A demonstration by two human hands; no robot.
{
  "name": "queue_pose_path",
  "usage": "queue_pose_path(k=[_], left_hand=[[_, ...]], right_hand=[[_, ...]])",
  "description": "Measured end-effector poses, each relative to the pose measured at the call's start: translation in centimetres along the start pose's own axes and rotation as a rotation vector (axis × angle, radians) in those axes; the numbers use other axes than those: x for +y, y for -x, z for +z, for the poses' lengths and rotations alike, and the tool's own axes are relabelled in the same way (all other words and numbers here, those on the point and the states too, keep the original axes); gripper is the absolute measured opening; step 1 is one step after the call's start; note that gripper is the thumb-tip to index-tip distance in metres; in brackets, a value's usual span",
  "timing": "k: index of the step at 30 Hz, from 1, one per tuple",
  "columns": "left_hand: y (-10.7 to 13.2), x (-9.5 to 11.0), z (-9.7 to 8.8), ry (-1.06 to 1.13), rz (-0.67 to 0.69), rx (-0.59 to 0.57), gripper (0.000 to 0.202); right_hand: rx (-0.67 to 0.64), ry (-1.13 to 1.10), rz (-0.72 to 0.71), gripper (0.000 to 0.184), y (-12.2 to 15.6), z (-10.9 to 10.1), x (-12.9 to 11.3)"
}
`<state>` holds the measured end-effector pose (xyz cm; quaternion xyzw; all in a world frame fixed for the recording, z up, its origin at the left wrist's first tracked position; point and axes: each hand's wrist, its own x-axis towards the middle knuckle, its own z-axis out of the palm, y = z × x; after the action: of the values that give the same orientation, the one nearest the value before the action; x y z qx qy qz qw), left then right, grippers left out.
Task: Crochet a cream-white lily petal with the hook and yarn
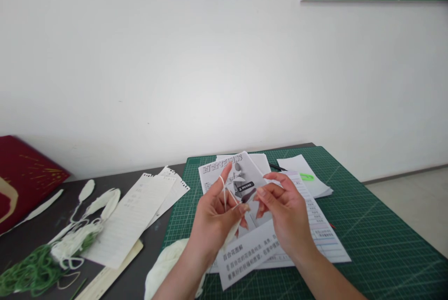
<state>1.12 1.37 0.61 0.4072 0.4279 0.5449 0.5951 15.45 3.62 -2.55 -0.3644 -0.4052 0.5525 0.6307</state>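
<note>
My left hand point(219, 213) is closed, with its index finger raised and white yarn point(224, 190) looped around it. Thumb and fingertips pinch the yarn, and a small pale worked piece point(231, 234) hangs below them, partly hidden. Close beside it on the right, my right hand point(285, 209) is pinched, thumb against fingers. What it grips is too small and too covered to make out. Under both hands lies a printed sheet point(241, 260) with flower pictures and writing. A ball of white yarn point(168, 265) rests by my left forearm.
A green cutting mat point(378, 239) covers the table's right side, with papers point(301, 169), a bright green clip point(307, 177) and a black pen point(277, 167). At left are green yarn point(30, 269), white leaf-shaped pieces point(101, 202), lined notes point(128, 211), a ruler point(108, 276) and a dark red folder point(31, 169).
</note>
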Motion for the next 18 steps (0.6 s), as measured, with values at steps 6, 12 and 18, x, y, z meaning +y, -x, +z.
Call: queue_pose_path(k=[6, 12, 18], left_hand=[[0.0, 0.7, -0.1, 0.076, 0.054, 0.09, 0.093], [0.4, 0.1, 0.5, 0.076, 0.052, 0.023, 0.086], [0.0, -0.5, 0.5, 0.067, 0.026, -0.063, 0.093]], right_hand=[[-0.171, 0.004, 0.153, 0.044, -0.2, -0.1, 0.3], [-0.49, -0.078, 0.34, 0.038, 0.7, 1.1, 0.6], [-0.384, -0.403, 0.44, 0.02, 0.4, 1.2, 0.7]])
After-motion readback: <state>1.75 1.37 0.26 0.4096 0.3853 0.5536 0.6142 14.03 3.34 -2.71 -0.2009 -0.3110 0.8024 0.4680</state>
